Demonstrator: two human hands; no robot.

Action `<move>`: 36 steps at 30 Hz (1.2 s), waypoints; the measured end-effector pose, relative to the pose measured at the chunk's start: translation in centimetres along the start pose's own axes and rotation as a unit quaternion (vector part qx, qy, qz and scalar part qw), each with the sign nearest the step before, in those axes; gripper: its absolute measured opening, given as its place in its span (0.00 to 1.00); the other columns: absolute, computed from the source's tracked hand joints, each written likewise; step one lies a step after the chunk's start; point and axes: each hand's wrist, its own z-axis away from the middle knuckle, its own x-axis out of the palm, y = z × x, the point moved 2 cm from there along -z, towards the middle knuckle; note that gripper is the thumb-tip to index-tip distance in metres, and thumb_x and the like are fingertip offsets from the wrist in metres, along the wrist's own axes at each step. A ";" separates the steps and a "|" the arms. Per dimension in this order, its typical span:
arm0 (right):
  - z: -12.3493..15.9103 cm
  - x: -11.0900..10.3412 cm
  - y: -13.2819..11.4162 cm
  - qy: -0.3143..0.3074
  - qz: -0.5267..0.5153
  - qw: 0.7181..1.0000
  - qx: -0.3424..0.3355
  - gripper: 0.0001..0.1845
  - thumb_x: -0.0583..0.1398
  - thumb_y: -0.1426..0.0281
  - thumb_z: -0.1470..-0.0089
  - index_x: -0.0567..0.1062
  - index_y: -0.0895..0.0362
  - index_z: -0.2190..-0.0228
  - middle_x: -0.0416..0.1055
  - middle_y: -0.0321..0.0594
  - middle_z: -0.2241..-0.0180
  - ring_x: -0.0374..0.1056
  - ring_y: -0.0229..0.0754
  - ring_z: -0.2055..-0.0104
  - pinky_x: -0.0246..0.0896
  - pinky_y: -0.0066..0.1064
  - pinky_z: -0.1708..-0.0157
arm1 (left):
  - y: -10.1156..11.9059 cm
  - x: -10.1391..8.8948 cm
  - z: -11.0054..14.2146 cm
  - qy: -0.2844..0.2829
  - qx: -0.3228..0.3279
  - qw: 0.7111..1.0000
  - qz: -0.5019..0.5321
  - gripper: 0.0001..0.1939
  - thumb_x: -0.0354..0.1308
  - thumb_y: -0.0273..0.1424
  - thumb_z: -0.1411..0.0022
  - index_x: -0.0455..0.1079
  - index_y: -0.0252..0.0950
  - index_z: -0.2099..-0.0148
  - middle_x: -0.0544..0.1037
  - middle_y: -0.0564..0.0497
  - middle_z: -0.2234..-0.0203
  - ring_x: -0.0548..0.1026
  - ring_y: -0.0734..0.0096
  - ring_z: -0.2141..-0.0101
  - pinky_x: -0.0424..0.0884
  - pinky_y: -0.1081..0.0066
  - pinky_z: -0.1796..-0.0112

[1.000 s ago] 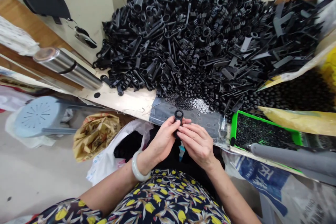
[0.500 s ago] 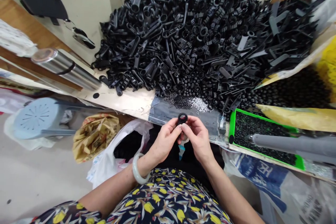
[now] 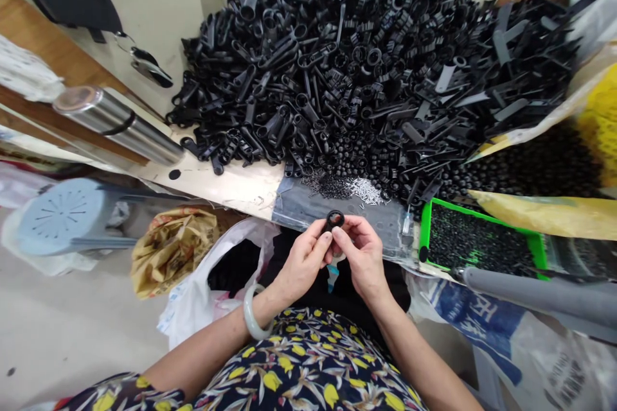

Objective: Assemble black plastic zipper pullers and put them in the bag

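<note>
Between my two hands is a black ring-shaped plastic part, held up just in front of the bench edge. My left hand pinches it from the left with thumb and fingers. From the right, my right hand closes on the same part, its thumb near the lower rim. The fingers hide the part's lower portion. Beyond my hands, small silver pins lie beside tiny black pieces on a dark mat.
A large heap of black plastic parts fills the bench's back. On the right are a green tray of small black pieces and a grey tubular tool. A steel flask and a blue-grey stool are at left.
The ring part tilts so its opening faces me more. The grey tool at right now sits lower, showing more of the green tray. Both hands stay in nearly the same place.
</note>
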 end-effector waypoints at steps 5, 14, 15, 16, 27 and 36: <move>-0.1 0.2 0.3 -0.045 -0.015 0.999 0.023 0.21 0.70 0.58 0.43 0.76 0.52 0.51 0.75 0.36 0.63 0.72 0.36 0.72 0.75 0.28 0.74 | -0.4 -0.6 0.1 -0.002 0.006 1.000 -0.010 0.22 0.60 0.45 0.29 0.74 0.35 0.43 0.67 0.56 0.76 0.62 0.75 0.75 0.59 0.74 0.73; -0.4 0.5 -0.2 -0.109 -0.027 0.990 0.088 0.21 0.71 0.59 0.45 0.81 0.52 0.52 0.80 0.38 0.64 0.71 0.37 0.73 0.76 0.30 0.72 | 0.0 -1.7 0.7 -0.030 0.019 0.999 -0.023 0.17 0.64 0.41 0.32 0.77 0.35 0.47 0.72 0.52 0.74 0.65 0.71 0.73 0.61 0.71 0.70; -0.5 0.4 -0.2 -0.109 -0.020 0.990 0.084 0.21 0.72 0.59 0.45 0.82 0.52 0.52 0.79 0.37 0.65 0.71 0.36 0.73 0.76 0.29 0.71 | 0.0 -1.7 0.7 -0.027 0.019 0.999 -0.025 0.17 0.65 0.41 0.32 0.77 0.35 0.48 0.72 0.52 0.73 0.65 0.71 0.73 0.61 0.71 0.70; -0.7 0.3 -0.2 -0.109 -0.015 0.991 0.081 0.21 0.73 0.59 0.46 0.82 0.53 0.53 0.80 0.37 0.64 0.71 0.36 0.72 0.76 0.29 0.70 | -0.1 -1.8 0.7 -0.022 0.019 0.999 -0.025 0.17 0.65 0.41 0.33 0.77 0.35 0.49 0.73 0.51 0.72 0.66 0.71 0.72 0.61 0.72 0.69; -0.7 -1.0 1.8 -0.037 0.054 0.997 -0.036 0.32 0.68 0.57 0.39 0.67 0.47 0.38 0.69 0.48 0.39 0.72 0.49 0.42 0.78 0.40 0.49 | 1.2 -1.9 -1.8 0.069 -0.003 0.960 0.273 0.15 0.70 0.37 0.37 0.73 0.36 0.53 0.84 0.47 0.59 0.80 0.63 0.53 0.70 0.64 0.47; -0.3 2.8 3.4 -0.129 0.019 0.990 0.053 0.20 0.66 0.53 0.38 0.73 0.52 0.53 0.77 0.36 0.65 0.75 0.38 0.69 0.76 0.31 0.67 | 0.7 -1.6 -0.8 0.146 0.001 0.960 0.240 0.20 0.71 0.40 0.39 0.72 0.36 0.51 0.84 0.43 0.54 0.80 0.57 0.49 0.73 0.62 0.48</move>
